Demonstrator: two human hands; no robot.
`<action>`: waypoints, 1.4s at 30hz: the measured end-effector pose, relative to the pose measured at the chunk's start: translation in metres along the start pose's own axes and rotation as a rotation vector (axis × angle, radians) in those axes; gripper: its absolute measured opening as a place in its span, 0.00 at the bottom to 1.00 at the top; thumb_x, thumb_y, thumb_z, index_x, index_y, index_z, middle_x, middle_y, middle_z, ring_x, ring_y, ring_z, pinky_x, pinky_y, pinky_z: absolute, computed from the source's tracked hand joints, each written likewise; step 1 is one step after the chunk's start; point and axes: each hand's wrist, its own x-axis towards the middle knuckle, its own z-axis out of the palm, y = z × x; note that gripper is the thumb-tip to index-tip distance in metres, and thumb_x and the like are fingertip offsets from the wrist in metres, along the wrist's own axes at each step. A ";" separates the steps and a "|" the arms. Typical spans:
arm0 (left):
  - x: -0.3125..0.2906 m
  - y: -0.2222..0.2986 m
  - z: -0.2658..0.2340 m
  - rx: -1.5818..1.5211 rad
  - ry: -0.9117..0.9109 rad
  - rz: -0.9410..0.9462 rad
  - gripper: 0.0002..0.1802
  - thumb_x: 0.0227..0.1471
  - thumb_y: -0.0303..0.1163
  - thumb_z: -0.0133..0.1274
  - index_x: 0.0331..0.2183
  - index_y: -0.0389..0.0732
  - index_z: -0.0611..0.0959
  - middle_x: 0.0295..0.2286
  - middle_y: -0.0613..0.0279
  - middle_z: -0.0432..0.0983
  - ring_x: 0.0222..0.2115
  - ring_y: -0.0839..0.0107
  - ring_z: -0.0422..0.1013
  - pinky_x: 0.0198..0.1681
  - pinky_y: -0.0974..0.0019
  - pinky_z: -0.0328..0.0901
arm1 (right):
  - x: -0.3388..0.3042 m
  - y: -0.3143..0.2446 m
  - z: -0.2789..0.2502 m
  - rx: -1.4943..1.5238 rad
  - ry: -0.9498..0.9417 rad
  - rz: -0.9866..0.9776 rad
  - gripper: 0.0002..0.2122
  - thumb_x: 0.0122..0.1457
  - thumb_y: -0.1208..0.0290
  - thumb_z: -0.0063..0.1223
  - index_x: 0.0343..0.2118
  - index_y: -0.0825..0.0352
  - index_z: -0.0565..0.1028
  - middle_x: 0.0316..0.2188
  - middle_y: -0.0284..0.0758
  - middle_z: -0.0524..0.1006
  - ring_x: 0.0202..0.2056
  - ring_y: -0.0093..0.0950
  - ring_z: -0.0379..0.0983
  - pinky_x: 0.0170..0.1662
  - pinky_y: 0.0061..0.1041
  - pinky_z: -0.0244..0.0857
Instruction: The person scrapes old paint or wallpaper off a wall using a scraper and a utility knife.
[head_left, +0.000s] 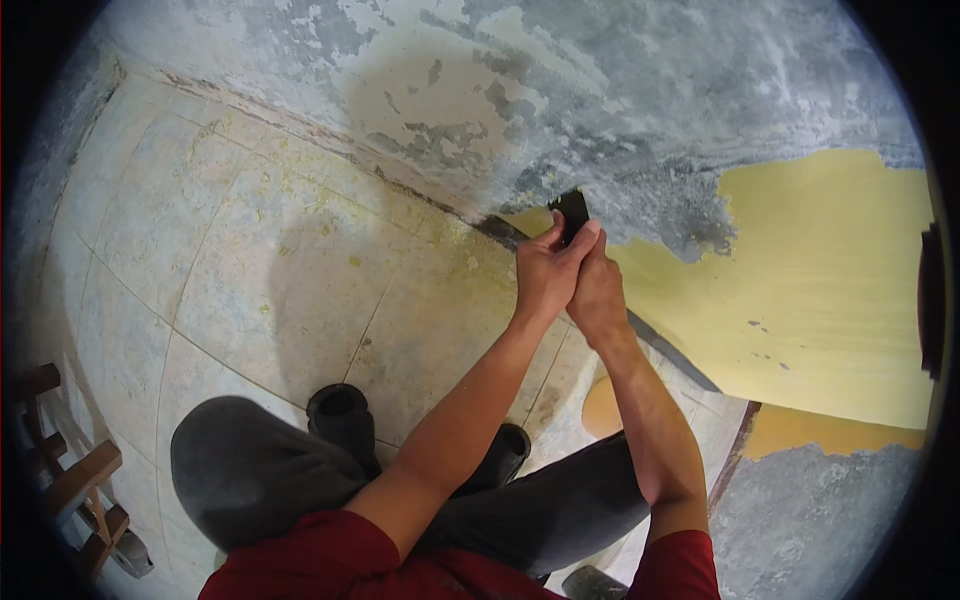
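My left hand (543, 275) and my right hand (599, 292) are pressed together around a black, flat scraper (571, 213). Its broad dark end meets the wall low down, beside a strip of yellow paint (810, 280). The handle is hidden under my fingers. Around the blade the wall (640, 100) is bare, patchy grey with whitish remnants, and a ragged edge separates it from the yellow.
Pale floor tiles (230, 270) carry yellow flakes near the wall's foot. A dark skirting strip (665, 350) runs below the paint. Wooden furniture parts (85, 480) stand at the lower left. A dark object (931, 300) is at the far right. My bent knees are below.
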 end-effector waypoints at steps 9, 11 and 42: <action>-0.004 -0.005 0.015 0.061 -0.031 -0.099 0.14 0.52 0.34 0.62 0.34 0.30 0.84 0.26 0.71 0.77 0.27 0.89 0.65 0.30 0.80 0.63 | -0.002 0.015 -0.012 0.052 0.045 -0.033 0.19 0.58 0.68 0.49 0.47 0.75 0.60 0.25 0.57 0.77 0.30 0.57 0.74 0.31 0.49 0.67; -0.005 -0.002 0.018 -0.018 0.016 -0.054 0.13 0.53 0.33 0.62 0.31 0.31 0.83 0.25 0.73 0.76 0.26 0.88 0.64 0.29 0.80 0.62 | -0.001 0.015 -0.015 0.077 0.018 -0.046 0.19 0.58 0.68 0.49 0.47 0.75 0.60 0.26 0.57 0.77 0.31 0.57 0.74 0.31 0.50 0.67; -0.002 0.002 0.034 0.084 0.099 0.060 0.18 0.52 0.37 0.64 0.34 0.28 0.84 0.23 0.73 0.75 0.24 0.89 0.63 0.26 0.80 0.62 | 0.011 0.022 -0.028 -0.005 0.010 -0.158 0.21 0.61 0.64 0.45 0.52 0.72 0.61 0.27 0.54 0.78 0.31 0.56 0.75 0.32 0.48 0.69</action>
